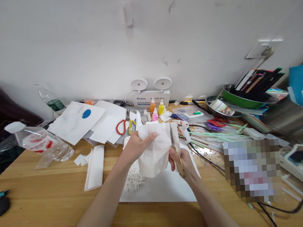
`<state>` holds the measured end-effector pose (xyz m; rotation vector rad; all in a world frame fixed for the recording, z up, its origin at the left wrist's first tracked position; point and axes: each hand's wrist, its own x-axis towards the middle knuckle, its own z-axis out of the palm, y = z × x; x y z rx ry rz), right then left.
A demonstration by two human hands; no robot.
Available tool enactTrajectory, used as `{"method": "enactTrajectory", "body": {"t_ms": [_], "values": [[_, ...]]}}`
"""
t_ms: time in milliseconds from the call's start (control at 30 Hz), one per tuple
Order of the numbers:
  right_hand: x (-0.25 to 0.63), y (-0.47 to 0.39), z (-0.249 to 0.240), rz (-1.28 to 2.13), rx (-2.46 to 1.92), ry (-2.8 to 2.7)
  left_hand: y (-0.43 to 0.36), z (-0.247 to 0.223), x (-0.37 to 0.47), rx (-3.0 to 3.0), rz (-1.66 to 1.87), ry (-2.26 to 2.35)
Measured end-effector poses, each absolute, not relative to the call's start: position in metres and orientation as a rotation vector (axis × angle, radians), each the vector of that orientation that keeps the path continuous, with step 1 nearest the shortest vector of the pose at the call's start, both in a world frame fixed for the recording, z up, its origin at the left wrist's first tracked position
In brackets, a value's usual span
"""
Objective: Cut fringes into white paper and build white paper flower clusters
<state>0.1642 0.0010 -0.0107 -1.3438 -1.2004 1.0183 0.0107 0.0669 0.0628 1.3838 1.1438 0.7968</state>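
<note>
My left hand (140,143) pinches a white sheet of thin paper (156,158), its thumb on top and the other fingers hidden behind. In my right hand (182,159) is a pair of gold-handled scissors (181,166). The blades point away from me and lie along the sheet's right side, with a strip of paper to their right. Beneath the held sheet, a larger white sheet (159,189) lies flat on the wooden table. A heap of small white paper bits (133,178) sits on its left part, partly covered by the held sheet.
A folded white paper (95,167) and a water bottle (44,143) are at left. Red- and yellow-handled pliers (126,124) lie behind my left hand, near small paint bottles (155,115). To the right are a glue gun (184,130), its cable, straws and a green bowl of markers (244,98).
</note>
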Motion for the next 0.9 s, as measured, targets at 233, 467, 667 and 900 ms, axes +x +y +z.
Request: {"method": "enactTrajectory", "body": {"t_ms": [233, 467, 667, 900], "values": [[0.1622, 0.0016, -0.0103, 0.998, -1.385, -1.178, 0.0679, 0.0611, 0.0110, 1.375, 0.803, 1.150], [0.1618, 0.0018, -0.0075, 0.987, -1.406, -1.162, 0.0679, 0.0627, 0.0109, 1.355, 0.805, 1.135], [0.1610, 0.0020, -0.0047, 0.992, -1.416, -1.139, 0.0684, 0.0623, 0.0106, 1.346, 0.807, 1.153], [0.1601, 0.0014, -0.0020, 1.003, -1.435, -1.133, 0.0680, 0.0636, 0.0106, 1.352, 0.806, 1.130]]}}
